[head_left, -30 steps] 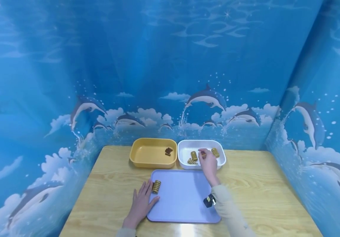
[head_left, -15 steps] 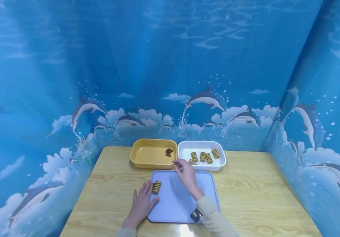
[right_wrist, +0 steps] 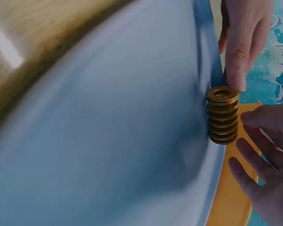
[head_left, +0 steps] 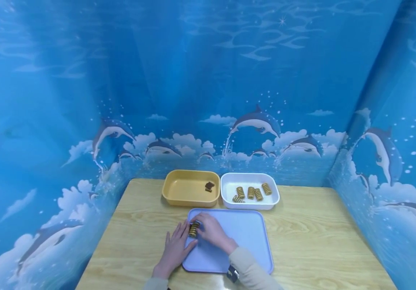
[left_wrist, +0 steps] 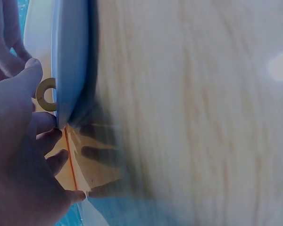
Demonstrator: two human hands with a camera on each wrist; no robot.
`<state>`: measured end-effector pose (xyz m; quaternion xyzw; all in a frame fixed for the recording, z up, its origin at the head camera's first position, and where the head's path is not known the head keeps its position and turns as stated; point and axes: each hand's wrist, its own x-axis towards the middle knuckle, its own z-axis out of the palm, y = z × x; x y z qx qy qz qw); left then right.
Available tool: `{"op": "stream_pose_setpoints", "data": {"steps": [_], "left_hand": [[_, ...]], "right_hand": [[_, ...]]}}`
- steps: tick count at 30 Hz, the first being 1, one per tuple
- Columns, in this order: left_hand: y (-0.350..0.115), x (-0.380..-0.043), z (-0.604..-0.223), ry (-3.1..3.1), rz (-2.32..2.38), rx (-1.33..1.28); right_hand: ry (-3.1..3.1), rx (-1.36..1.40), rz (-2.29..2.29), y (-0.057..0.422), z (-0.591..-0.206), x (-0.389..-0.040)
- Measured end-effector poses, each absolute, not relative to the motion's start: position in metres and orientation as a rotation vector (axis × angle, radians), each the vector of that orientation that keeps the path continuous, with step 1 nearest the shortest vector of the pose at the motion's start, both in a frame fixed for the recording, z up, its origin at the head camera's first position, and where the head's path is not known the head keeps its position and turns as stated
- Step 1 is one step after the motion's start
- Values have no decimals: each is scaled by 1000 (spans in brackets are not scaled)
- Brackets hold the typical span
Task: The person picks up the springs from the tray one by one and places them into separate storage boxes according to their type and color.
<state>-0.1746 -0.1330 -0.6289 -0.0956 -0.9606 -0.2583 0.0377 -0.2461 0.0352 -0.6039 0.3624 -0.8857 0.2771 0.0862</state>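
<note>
A yellow-brown coil spring stands near the left edge of the lavender tray. In the right wrist view the spring shows its ring-shaped end and stacked coils. My left hand lies spread over the tray's left edge beside the spring, fingers straight. My right hand reaches over from the right; in the right wrist view its fingers are loosely bent, with a gap between them and the spring. A part of the spring shows past the rim in the left wrist view.
A yellow bin with small dark brown pieces stands behind the tray. To its right, a white bin holds several similar springs. A blue dolphin-print curtain surrounds the wooden table.
My right hand has left the white bin, where springs now lie uncovered, and moved left and nearer to the spring on the tray. My left hand has stayed at the tray's edge.
</note>
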Motion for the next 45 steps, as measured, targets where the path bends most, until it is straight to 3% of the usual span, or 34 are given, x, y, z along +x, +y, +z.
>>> {"op": "stream_pose_setpoints", "data": {"steps": [12,21,35,45], "left_hand": [[-132,-177,-631,-2952,-792,-283],[-133,-176,-632,-2946,-795,-287],[-131,-174,-630,-2932,-804,-275],[-132,-174,-628,-2950,-821,-272]], "right_hand": [[-2768,1169,585,46,-610,-245],[-2754,1133,770,50,-619,-241],[-2627,642,1191,78,-615,-250],[-2575,469,1238,95,-599,-264]]}}
